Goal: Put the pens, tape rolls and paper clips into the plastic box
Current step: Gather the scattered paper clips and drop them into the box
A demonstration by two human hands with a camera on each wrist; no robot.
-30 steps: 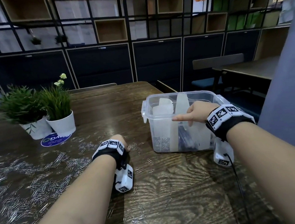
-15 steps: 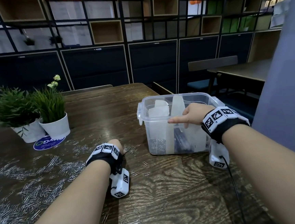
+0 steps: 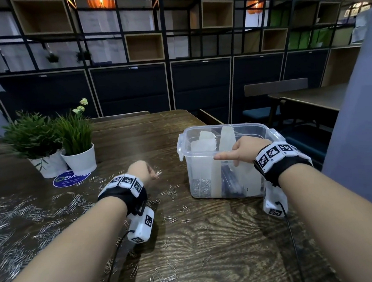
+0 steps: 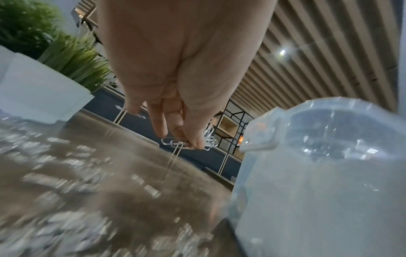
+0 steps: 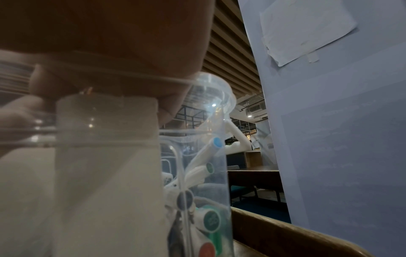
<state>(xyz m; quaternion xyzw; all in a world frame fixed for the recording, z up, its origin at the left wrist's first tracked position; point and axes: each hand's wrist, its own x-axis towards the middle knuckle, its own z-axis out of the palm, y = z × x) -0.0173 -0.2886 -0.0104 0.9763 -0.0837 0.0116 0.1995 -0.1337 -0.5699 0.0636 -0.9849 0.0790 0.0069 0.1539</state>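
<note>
Plastic box (image 3: 227, 159), clear and lidless, stands on the right part of the dark wooden table (image 3: 223, 238); white dividers split it into compartments, with a heap of paper clips at the bottom of its left compartment and dark pens in the middle one, and the right wrist view shows marker pens (image 5: 208, 167) with coloured end caps leaning against its corner wall. Two potted plants (image 3: 75, 150) in white pots sit at the far left of the table, well apart from the box. Right hand (image 3: 246, 150) grips the box's near rim, forefinger stretched along the edge and thumb curled down the outside wall. Left hand (image 3: 141, 171) hovers above the table just left of the box, its fingertips (image 4: 193, 140) pinching a small bunch of paper clips (image 4: 189, 141), one dangling below. Loose paper clips (image 3: 25, 222) lie scattered thickly over the table's left side and more thinly near the front edge.
</note>
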